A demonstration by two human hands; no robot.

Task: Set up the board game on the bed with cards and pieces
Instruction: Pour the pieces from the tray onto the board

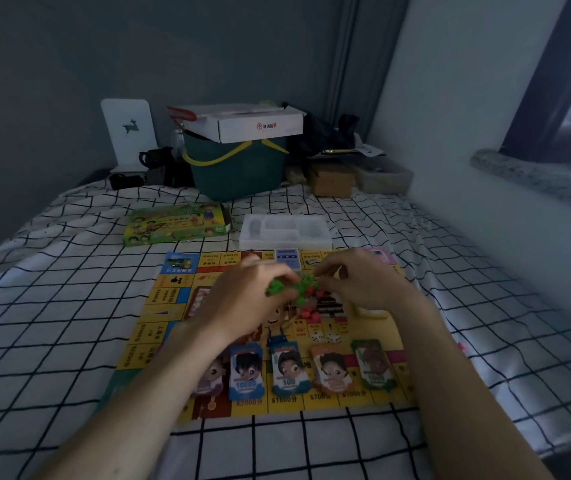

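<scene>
The yellow game board lies flat on the checked bed sheet. Several stacks of character money cards line its near edge. Two white dice sit just behind them. My left hand grips a cluster of small green plastic pieces over the board's middle. My right hand pinches green pieces at the same cluster from the right. Small red pieces lie on the board below the hands. A blue card deck rests at the board's far edge.
The green game box and a clear plastic insert tray lie beyond the board. A teal basket with a white carton on it, a brown box and clutter line the wall. A window sill runs along the right.
</scene>
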